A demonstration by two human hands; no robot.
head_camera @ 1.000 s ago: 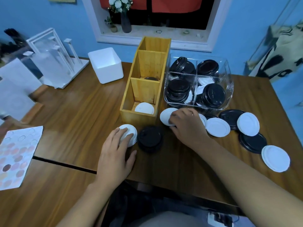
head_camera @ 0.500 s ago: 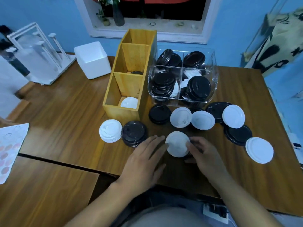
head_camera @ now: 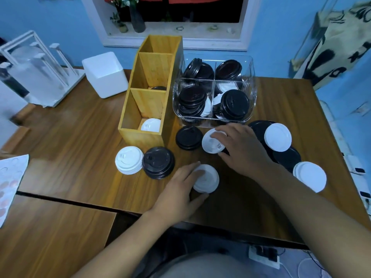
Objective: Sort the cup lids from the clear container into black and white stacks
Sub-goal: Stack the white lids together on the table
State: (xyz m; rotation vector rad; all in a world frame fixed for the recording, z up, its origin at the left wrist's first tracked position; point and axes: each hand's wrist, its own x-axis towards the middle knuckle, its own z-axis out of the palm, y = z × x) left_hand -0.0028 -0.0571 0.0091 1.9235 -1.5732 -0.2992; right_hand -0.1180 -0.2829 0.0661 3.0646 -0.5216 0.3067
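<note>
A clear container [head_camera: 252,83] at the back holds several black and white lids. In front of the wooden organizer stand a white stack [head_camera: 129,160] and a black stack [head_camera: 158,162]. My left hand [head_camera: 178,194] grips a white lid [head_camera: 207,178] lying on the table near the front edge, fingers on its left rim and thumb below it. My right hand [head_camera: 244,150] reaches over a second white lid [head_camera: 210,142], fingertips on its top. A loose black lid [head_camera: 188,137] lies beside it. More black and white lids [head_camera: 278,137] lie loose at the right.
A wooden three-compartment organizer [head_camera: 149,109] stands left of the container, a white lid [head_camera: 151,125] in its nearest bay. A white box [head_camera: 104,74] and a white rack [head_camera: 36,71] sit at the back left. A dotted sheet [head_camera: 10,183] lies at the left edge.
My left hand has taken over the white lid near the front edge. My right hand let it go and moved up to the white lid in front of the container.
</note>
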